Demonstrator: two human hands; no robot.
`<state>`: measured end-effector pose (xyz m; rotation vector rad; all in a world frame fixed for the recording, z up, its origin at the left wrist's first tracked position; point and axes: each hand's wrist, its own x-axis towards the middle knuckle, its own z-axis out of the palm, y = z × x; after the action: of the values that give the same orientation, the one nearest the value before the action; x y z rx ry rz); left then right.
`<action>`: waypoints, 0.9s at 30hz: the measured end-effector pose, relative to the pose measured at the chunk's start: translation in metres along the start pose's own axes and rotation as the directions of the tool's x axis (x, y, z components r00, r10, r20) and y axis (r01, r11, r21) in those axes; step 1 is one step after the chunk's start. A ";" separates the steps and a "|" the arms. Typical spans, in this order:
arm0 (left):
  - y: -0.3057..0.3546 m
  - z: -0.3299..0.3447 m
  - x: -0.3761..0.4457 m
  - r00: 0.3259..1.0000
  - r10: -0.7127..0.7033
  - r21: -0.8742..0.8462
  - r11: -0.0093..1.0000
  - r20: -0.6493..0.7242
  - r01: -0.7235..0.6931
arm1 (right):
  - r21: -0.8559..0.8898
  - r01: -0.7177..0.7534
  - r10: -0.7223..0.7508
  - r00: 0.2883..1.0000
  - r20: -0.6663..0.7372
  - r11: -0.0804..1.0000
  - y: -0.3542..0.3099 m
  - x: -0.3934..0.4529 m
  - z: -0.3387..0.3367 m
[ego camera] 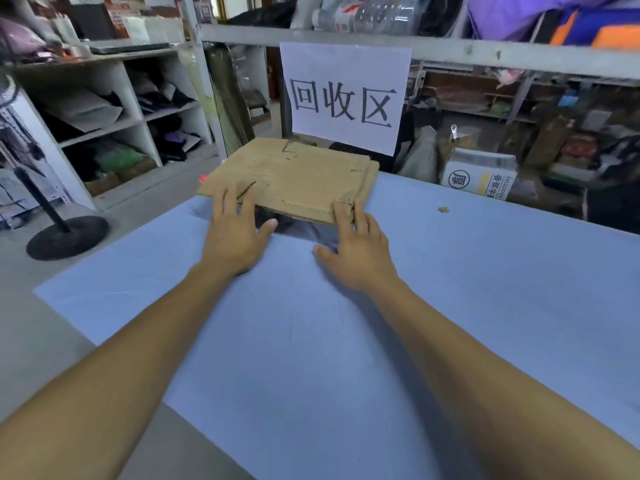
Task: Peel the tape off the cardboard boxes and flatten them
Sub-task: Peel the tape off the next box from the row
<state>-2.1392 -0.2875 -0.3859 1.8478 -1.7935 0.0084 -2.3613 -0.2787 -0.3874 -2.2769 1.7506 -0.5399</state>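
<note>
Flattened cardboard stack (294,178) sits at far edge of blue worktop (450,306), under paper sign (344,95). Left hand (233,233) & right hand (356,251) press its near edge, fingers straight, spread wide.

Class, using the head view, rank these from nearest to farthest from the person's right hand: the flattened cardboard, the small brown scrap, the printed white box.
1. Flattened cardboard, touched by the right hand.
2. Small brown scrap, on the blue table, rightward.
3. Printed white box, beyond the table's far edge.

The person is wearing no sleeves, gloves, rings or watches: both forearms, left hand (235,233) and right hand (356,251), are showing bare.
</note>
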 end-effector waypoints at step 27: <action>0.337 -0.060 -0.099 0.791 0.380 0.048 0.889 0.479 -0.456 | -0.356 -0.329 0.317 0.944 -0.095 0.875 0.130 -0.222 -0.253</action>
<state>-2.4387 -0.1557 -0.2439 1.5976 -2.5840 -0.1312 -2.6311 -0.0869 -0.2422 -2.1223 2.3573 -0.1947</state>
